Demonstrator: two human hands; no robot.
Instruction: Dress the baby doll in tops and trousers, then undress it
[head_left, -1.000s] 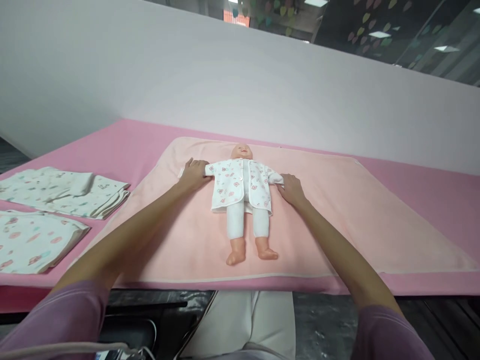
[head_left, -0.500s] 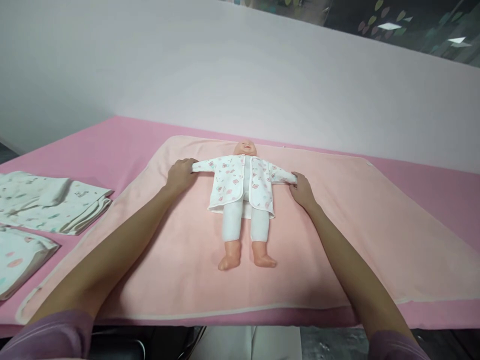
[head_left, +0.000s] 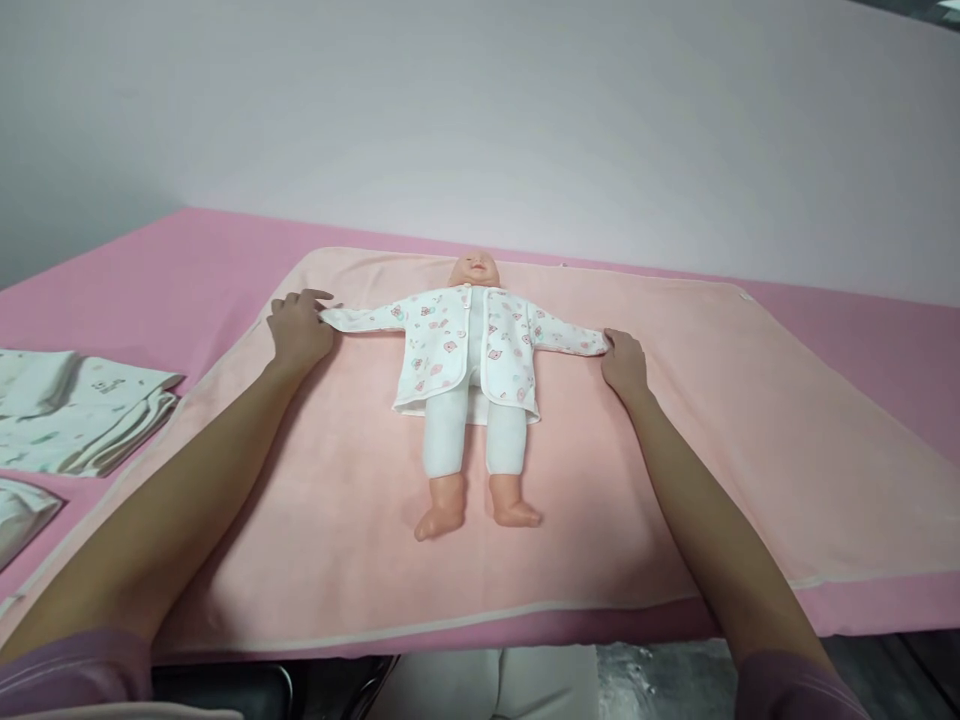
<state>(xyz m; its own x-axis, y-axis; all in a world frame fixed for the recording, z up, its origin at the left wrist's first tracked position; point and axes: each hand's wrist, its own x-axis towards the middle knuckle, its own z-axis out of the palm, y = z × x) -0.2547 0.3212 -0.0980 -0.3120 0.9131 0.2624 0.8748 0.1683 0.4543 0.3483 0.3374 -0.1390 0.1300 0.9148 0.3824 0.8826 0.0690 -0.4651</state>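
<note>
A baby doll (head_left: 444,500) lies on its back on a peach blanket (head_left: 360,540), head toward the wall and feet toward me. It wears a white printed baby jacket (head_left: 435,345), which hangs open at the front over a white body. Both sleeves stretch straight out to the sides. At the left sleeve's end, my left hand (head_left: 302,330) pinches the cuff, its other fingers loosely spread. My right hand (head_left: 625,364) grips the other cuff between thumb and fingers. The doll's hands do not show.
Folded printed cloths (head_left: 112,415) lie at the left on the pink table cover (head_left: 217,250). A pale wall (head_left: 480,130) rises behind the table. Below the near edge there is a black object (head_left: 225,690), partly cut off.
My hands have moved farther apart, my left hand most, and the sleeves are drawn out longer. The view has tilted down a little.
</note>
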